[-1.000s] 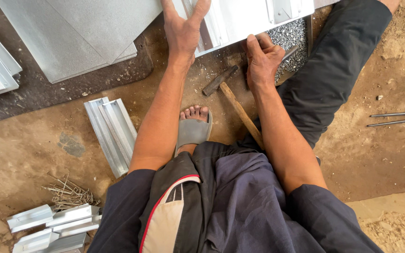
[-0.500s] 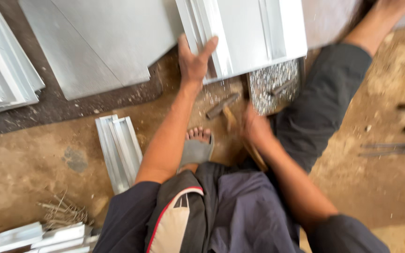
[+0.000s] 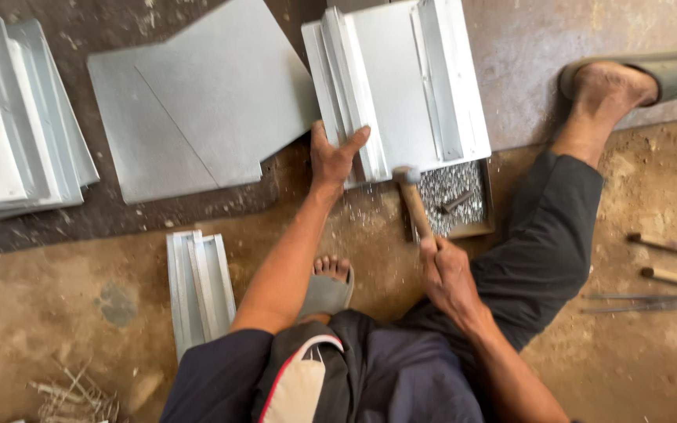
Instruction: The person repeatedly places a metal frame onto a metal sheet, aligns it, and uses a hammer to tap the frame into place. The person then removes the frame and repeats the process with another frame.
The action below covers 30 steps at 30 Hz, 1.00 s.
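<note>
1. Left hand (image 3: 337, 157): fingers spread wide, palm pressed on the near edge of the folded sheet-metal panel (image 3: 401, 86); grips nothing.
2. Right hand (image 3: 447, 270): fingers wrapped tight around the wooden handle of the hammer (image 3: 410, 196), head raised at the panel's near edge.
3. Panel lies on the dark floor slab, beside the flat sheet (image 3: 197, 110).
4. Advice: probably keep the bracing fingers clear of the hammer head.
5. Room: tray of rivets (image 3: 456, 200) just beside the hammer; profile stack (image 3: 197, 286) well apart at left.

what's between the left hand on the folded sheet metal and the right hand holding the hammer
In the head view, between the left hand and the right hand lies only bare, grit-strewn floor.
</note>
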### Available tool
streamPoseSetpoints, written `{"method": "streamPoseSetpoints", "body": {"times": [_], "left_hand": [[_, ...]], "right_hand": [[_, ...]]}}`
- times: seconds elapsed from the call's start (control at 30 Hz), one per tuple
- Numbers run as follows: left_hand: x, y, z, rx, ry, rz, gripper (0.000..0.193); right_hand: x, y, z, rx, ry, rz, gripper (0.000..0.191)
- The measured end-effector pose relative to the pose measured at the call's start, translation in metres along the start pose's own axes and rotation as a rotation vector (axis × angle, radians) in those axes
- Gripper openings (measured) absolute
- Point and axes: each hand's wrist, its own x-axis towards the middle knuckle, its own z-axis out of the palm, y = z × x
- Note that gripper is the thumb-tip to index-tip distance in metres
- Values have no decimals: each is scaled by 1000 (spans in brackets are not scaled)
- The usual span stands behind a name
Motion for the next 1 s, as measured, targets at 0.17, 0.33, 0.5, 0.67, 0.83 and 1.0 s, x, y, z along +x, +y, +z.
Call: {"method": "streamPoseSetpoints", "body": {"times": [0.17, 0.33, 0.5, 0.67, 0.83, 1.0], "left_hand": [[-14, -4, -1, -57, -28, 70, 76], [-9, -29, -5, 31, -23, 223, 100], [-4, -37, -7, 96, -23, 217, 109], [-8, -36, -8, 40, -38, 170, 107], [-9, -32, -8, 155, 4, 268, 96], [-7, -31, -7, 78, 2, 171, 88]], "right_hand": [[0, 17, 4, -23, -42, 79, 43], [-3, 26, 8, -128, -20, -162, 47], [1, 21, 10, -73, -11, -117, 45], [2, 20, 11, -190, -50, -119, 48], [-1, 20, 13, -120, -14, -105, 41], [-6, 15, 16, -40, 42, -140, 38]]}}
